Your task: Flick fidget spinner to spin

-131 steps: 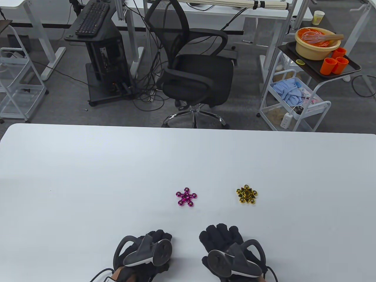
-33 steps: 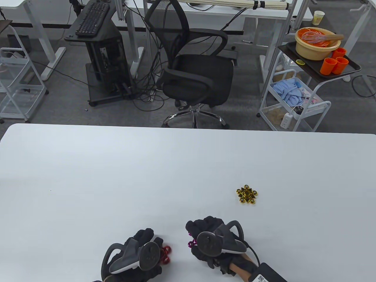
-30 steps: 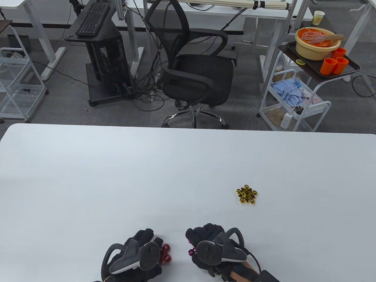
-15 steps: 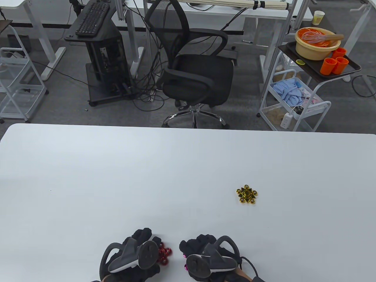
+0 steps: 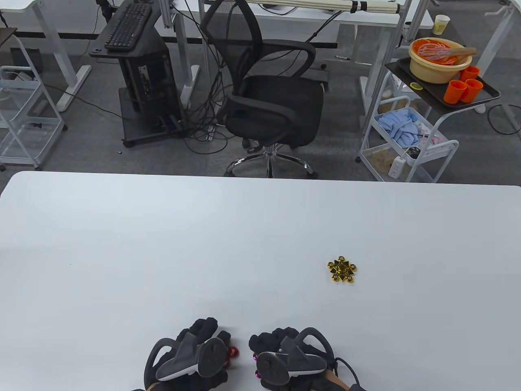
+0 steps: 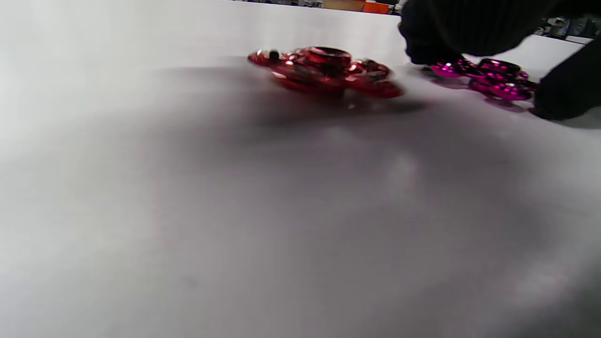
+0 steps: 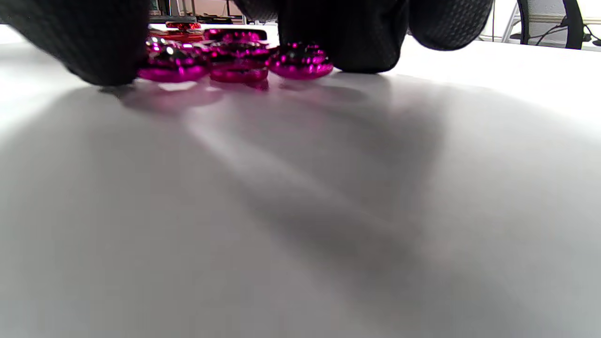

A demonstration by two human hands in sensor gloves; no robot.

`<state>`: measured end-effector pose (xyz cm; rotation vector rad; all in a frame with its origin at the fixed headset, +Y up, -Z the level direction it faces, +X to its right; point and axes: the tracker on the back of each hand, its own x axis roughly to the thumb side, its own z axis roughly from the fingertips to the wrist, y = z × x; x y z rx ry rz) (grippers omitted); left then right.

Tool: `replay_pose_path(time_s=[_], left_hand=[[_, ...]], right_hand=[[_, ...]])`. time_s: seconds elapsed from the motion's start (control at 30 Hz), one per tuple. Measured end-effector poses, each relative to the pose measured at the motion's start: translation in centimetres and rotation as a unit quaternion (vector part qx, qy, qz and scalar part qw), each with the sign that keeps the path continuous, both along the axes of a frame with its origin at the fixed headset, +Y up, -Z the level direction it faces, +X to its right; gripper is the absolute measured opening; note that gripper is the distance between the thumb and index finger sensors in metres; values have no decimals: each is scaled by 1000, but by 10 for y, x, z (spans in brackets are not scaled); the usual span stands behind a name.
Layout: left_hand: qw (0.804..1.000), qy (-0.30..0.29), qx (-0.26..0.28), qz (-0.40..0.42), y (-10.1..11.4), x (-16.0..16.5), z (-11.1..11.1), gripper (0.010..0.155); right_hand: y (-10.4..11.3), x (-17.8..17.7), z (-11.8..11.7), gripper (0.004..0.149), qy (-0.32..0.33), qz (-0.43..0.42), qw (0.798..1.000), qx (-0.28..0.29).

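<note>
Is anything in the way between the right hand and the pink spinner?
No. The right hand is already at the pink spinner, which lies flat on the table: gloved fingers sit on both sides of it, touching its lobes. The red spinner lies beside it, not between.

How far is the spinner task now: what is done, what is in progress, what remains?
Done: the red spinner looks motion-blurred, probably spinning. In hand: the right hand touches the magenta spinner on the table. Left: the gold spinner lies untouched, apart from both hands.
</note>
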<state>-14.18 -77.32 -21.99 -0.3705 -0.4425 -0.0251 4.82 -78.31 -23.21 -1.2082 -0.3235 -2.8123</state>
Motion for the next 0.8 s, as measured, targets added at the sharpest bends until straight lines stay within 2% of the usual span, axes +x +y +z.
replay_pose_path(time_s=[0.13,0.23,0.37,0.53,0.57,0.6,0.63,0.67,0.7,0.73,0.8], left_hand=[[999,-43,-8,-9,-2,28,9,77],[997,-74,-15,-24,-5,53,13,76],[994,-88,-33,-48,-14,70,12,75],[995,-76,-34,-47,-17,71,8,73],[995,-73,-37,-51,-17,72,8,73],[995,-75,-35,-59,-16,73,9,74],[995,-77,-27,-66,-15,74,11,74],[994,-79,-21,-67,-15,74,11,74],[995,-79,-18,-64,-15,75,11,74],[995,-77,-22,-59,-15,75,10,73],[995,-75,-28,-56,-14,75,9,72]], right_hand=[[16,17,2,85,-18,-22,1000,7],[22,33,0,72,-47,-21,999,17],[12,40,-5,59,-83,-10,996,-14],[0,33,-11,55,-87,20,995,-45],[3,35,-10,54,-88,22,995,-46],[14,39,-8,47,-88,6,995,-50],[25,46,-5,34,-76,-13,993,-87],[29,49,-4,32,-70,-20,991,-114],[36,58,2,33,-95,-55,984,-141],[41,65,6,34,-116,-92,982,-116],[47,76,9,36,-123,-81,986,-75]])
